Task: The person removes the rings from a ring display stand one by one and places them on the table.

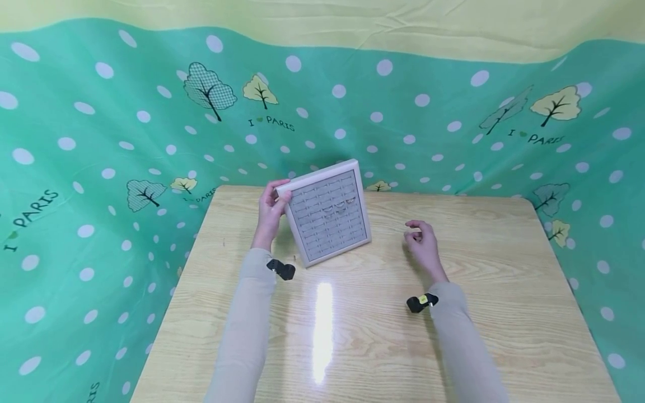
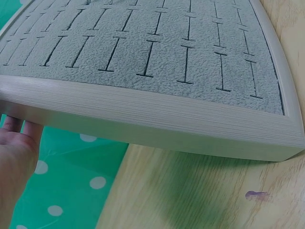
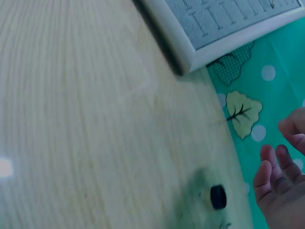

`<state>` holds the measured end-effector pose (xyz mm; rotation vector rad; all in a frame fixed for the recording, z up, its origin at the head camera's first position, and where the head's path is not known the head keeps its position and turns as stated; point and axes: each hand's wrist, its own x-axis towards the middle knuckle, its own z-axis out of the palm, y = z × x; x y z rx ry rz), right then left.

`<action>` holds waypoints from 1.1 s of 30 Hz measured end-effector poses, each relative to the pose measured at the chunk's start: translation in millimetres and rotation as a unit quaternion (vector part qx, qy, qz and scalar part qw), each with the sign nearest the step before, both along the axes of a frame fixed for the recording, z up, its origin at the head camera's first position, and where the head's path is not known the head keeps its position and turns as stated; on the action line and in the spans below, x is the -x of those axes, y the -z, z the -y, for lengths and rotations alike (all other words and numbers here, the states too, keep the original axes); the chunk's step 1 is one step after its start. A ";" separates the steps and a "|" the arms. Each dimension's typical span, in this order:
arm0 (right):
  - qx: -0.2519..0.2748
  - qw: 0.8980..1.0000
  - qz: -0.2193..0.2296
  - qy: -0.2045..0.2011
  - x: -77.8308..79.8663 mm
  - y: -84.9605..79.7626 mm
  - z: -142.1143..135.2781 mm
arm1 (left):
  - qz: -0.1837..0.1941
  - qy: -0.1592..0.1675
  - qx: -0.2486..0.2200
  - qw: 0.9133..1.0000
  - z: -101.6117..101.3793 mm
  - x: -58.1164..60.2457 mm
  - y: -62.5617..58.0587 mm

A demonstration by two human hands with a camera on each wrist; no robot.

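Observation:
A ring display tray (image 1: 330,215) with a pale frame and grey slotted padding stands tilted up on the wooden table. Several rings (image 1: 340,206) sit in its slots, right of the middle. My left hand (image 1: 269,215) holds the upper left corner, thumb on the front face; in the left wrist view its fingers (image 2: 21,129) go under the frame. Off to the tray's right, my right hand (image 1: 424,246) is raised with loosely bent fingers, thumb and fingertips apart and nothing visible between them. Near it in the right wrist view is a small black-topped object (image 3: 218,197), its kind unclear.
The wooden table (image 1: 504,268) reaches back to a green dotted cloth (image 1: 418,134) that hangs behind and at both sides. A bright light reflection lies on the tabletop in front. A small purple mark (image 2: 257,194) shows on the wood near the tray's lower corner.

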<state>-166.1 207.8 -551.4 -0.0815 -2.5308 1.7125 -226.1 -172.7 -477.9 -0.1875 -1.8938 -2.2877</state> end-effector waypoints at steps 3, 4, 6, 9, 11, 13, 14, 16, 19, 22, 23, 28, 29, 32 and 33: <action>0.000 1.000 -0.014 -0.024 0.7 -15.3 10.4 | 0.003 0.003 0.004 1.000 1.6 -1.1 0.0; 0.003 0.999 -0.018 -0.031 0.0 -22.8 14.1 | 0.002 0.005 0.005 1.000 1.5 -0.7 0.0; 0.010 0.999 -0.029 -0.045 -1.8 -38.5 21.8 | 0.001 0.006 0.004 1.000 1.5 -0.4 0.0; 0.016 0.997 -0.049 -0.058 -3.5 -56.9 33.3 | -0.001 0.004 0.001 1.000 1.4 -0.3 0.6; 0.006 0.996 -0.061 -0.063 -1.5 -59.4 38.5 | -0.003 0.004 -0.001 1.000 1.3 0.1 1.3; -0.009 0.995 -0.072 -0.065 3.1 -55.2 42.6 | -0.007 0.004 -0.003 1.000 1.0 0.4 1.9; -0.013 0.995 -0.075 -0.065 5.4 -52.8 44.9 | -0.009 0.005 -0.004 1.000 0.9 0.6 2.0; -0.022 0.995 -0.079 -0.065 9.4 -47.6 49.5 | -0.013 0.005 -0.005 1.000 0.6 0.8 2.1; -0.018 0.994 -0.084 -0.066 12.3 -46.4 58.4 | -0.014 0.006 -0.006 1.000 0.1 0.9 1.8; -0.009 0.993 -0.088 -0.072 13.6 -48.5 67.1 | -0.012 0.007 -0.007 1.000 -0.2 1.0 1.5; -0.008 0.993 -0.090 -0.074 13.9 -49.4 70.0 | -0.012 0.007 -0.007 1.000 -0.3 1.0 1.1; 0.005 0.993 -0.087 -0.083 15.0 -54.8 84.9 | -0.011 0.008 -0.004 1.000 0.0 1.1 0.9; 0.008 0.993 -0.086 -0.085 15.5 -55.5 87.6 | -0.009 0.007 -0.003 1.000 0.1 1.3 1.0; 0.019 0.992 -0.083 -0.095 17.6 -57.5 95.2 | 0.000 0.006 -0.002 1.000 0.8 2.0 1.2; 0.023 0.991 -0.085 -0.099 18.4 -58.1 97.7 | 0.002 0.006 -0.002 1.000 0.9 2.4 1.2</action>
